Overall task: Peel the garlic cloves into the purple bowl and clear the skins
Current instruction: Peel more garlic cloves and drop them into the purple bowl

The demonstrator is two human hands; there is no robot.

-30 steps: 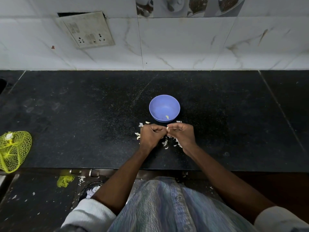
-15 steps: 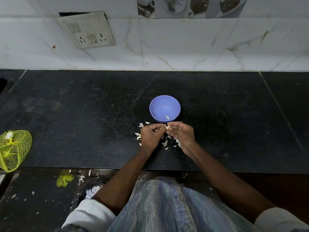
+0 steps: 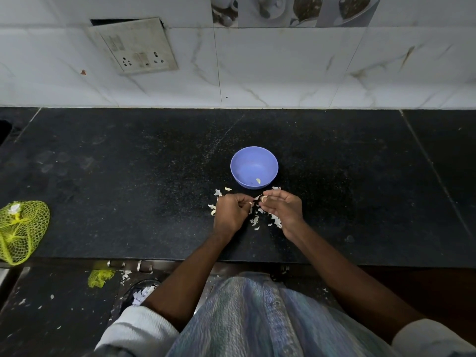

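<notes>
Right hand (image 3: 282, 210) is pinching a pale, half-peeled garlic clove (image 3: 263, 198); left hand (image 3: 230, 212) is pinching a skin strip (image 3: 251, 202) near the purple bowl (image 3: 254, 167).

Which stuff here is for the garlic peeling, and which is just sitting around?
For the job: purple bowl with one peeled clove; the clove in the right hand; left hand; skins on the counter.

Just lying about: yellow net bag, wall socket, yellow scrap below.

A black speckled stone counter (image 3: 128, 176) carries the purple bowl (image 3: 254, 167), scattered garlic skins (image 3: 277, 220), and a yellow net bag (image 3: 19, 231) at its left edge.
</notes>
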